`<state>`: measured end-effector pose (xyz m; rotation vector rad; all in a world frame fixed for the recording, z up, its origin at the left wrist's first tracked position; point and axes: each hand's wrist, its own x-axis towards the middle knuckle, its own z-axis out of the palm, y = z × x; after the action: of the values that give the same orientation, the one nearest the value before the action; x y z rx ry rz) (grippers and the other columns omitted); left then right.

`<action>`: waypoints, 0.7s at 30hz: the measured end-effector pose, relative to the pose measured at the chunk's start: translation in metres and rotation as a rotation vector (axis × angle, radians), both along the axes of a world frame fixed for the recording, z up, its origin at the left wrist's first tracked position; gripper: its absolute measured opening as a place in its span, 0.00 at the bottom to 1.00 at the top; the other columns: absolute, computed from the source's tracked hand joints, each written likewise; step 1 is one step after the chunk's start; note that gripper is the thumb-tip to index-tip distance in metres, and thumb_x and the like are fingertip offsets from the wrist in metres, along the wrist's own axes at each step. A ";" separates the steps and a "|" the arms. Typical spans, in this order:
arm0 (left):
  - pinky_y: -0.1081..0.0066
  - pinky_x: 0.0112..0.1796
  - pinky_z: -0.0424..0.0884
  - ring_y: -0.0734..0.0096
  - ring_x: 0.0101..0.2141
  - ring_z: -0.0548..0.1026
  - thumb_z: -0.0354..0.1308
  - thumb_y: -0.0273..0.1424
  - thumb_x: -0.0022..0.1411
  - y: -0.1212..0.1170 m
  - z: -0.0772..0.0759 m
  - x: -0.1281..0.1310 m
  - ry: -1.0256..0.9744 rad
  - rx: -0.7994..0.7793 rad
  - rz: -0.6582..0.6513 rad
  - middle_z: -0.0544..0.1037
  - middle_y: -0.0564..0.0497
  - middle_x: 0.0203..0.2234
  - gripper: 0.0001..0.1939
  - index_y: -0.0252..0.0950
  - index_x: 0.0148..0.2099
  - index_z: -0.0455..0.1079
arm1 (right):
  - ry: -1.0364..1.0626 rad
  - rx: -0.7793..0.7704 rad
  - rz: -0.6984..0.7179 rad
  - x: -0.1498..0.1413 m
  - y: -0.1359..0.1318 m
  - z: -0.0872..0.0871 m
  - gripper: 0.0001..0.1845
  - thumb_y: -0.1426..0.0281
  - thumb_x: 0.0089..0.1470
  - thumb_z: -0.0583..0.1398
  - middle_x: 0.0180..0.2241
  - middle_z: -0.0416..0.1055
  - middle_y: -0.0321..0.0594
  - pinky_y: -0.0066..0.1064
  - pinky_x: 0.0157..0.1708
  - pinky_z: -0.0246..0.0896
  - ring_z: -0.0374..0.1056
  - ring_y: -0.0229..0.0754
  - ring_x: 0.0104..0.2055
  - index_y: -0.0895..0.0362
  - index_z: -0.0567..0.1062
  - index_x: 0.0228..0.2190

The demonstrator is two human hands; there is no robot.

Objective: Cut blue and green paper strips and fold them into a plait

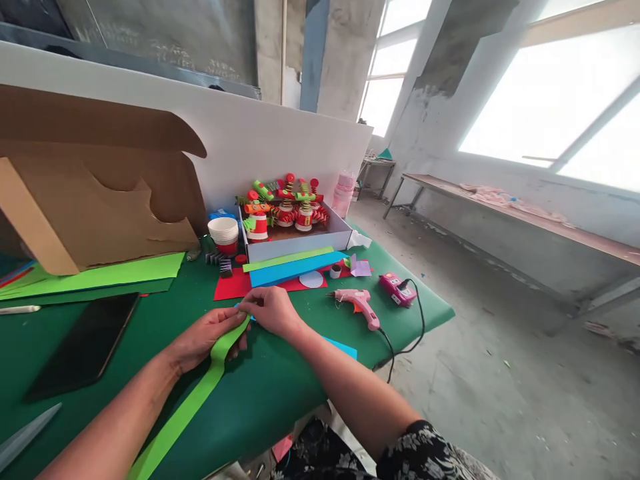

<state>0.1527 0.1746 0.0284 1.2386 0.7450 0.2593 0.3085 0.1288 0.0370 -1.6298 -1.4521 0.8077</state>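
A long bright-green paper strip (200, 395) runs from the near edge of the table up to my fingers. My left hand (207, 337) is closed, pinching the strip close to its far end between thumb and fingers. At that same end my right hand (274, 311) is closed too, its thumb and fingertips pressed together on the strip. A bit of blue shows among the fingertips; its shape is mostly hidden. To the right of my hands, a pink hot glue gun (357, 303) lies on the green tabletop (280, 380).
A tray (300, 247) of red and green paper figures stands behind, beside stacked paper cups (223, 235). Red paper (233, 285) and blue paper strips (295, 268) lie before it. A pink power box (397, 290) with a cord sits right; a dark tablet (85, 347) and blade (30, 433) lie left.
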 end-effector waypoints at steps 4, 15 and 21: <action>0.74 0.19 0.66 0.74 0.17 0.70 0.70 0.57 0.43 -0.007 0.004 0.004 -0.009 0.036 -0.022 0.77 0.50 0.17 0.29 0.35 0.26 0.71 | -0.060 -0.003 -0.062 0.000 -0.005 0.001 0.10 0.68 0.57 0.63 0.20 0.67 0.30 0.24 0.28 0.51 0.61 0.35 0.28 0.55 0.77 0.24; 0.73 0.25 0.71 0.71 0.22 0.76 0.69 0.44 0.52 0.007 -0.006 0.004 -0.074 -0.091 0.188 0.81 0.49 0.23 0.18 0.35 0.33 0.72 | -0.394 0.048 -0.485 0.136 -0.104 0.028 0.21 0.50 0.57 0.51 0.35 0.76 0.42 0.34 0.37 0.63 0.71 0.46 0.37 0.52 0.73 0.33; 0.72 0.24 0.70 0.69 0.21 0.76 0.67 0.43 0.54 0.010 -0.008 0.003 -0.148 -0.124 0.226 0.80 0.48 0.21 0.17 0.34 0.30 0.71 | -0.523 -0.214 -0.540 0.195 -0.138 0.001 0.27 0.44 0.43 0.57 0.30 0.77 0.45 0.39 0.33 0.66 0.74 0.52 0.33 0.54 0.72 0.33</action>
<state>0.1559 0.1842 0.0199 1.0071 0.7613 0.4773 0.5030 -0.0093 0.0384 -2.3796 -1.1737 0.2365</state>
